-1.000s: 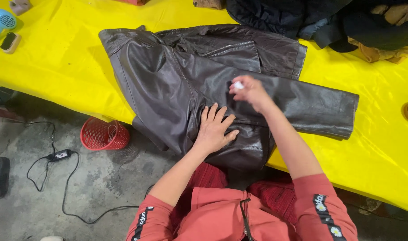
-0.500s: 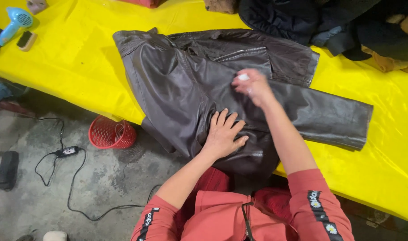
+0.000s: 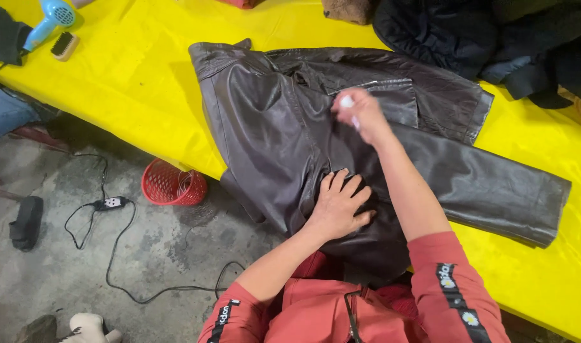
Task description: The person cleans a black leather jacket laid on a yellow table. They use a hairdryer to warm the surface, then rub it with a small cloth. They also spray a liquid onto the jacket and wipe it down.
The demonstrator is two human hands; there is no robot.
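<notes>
A: Starting nearest the person, what is the left hand (image 3: pixel 338 206) doing?

B: It lies flat on the dark brown leather jacket (image 3: pixel 284 140), fingers spread apart, palm pressing the leather near the jacket's lower hem. It clasps nothing.

A: And the right hand (image 3: pixel 360 111)?

B: Higher up the jacket, over the chest, near the pocket flap. Its fingers are curled together around a small white object (image 3: pixel 346 101); the hand is blurred, so I cannot tell what that object is.

A: Where does the jacket lie?

B: Spread out on the yellow table cover (image 3: pixel 138 70), collar to the far left, one sleeve stretched out to the right. Its hem hangs over the table's near edge, against the person's red clothing.

A: What lies around the jacket?

B: Left of it and lower, on the concrete floor, a red mesh basket (image 3: pixel 173 184) with a black cable (image 3: pixel 112 209) beside it. Far left of the jacket, at the table's corner, a blue hair dryer (image 3: pixel 49 19) and a small brush (image 3: pixel 64 46) just beside it. Beyond the jacket to the right, a heap of dark garments (image 3: pixel 468 38).
</notes>
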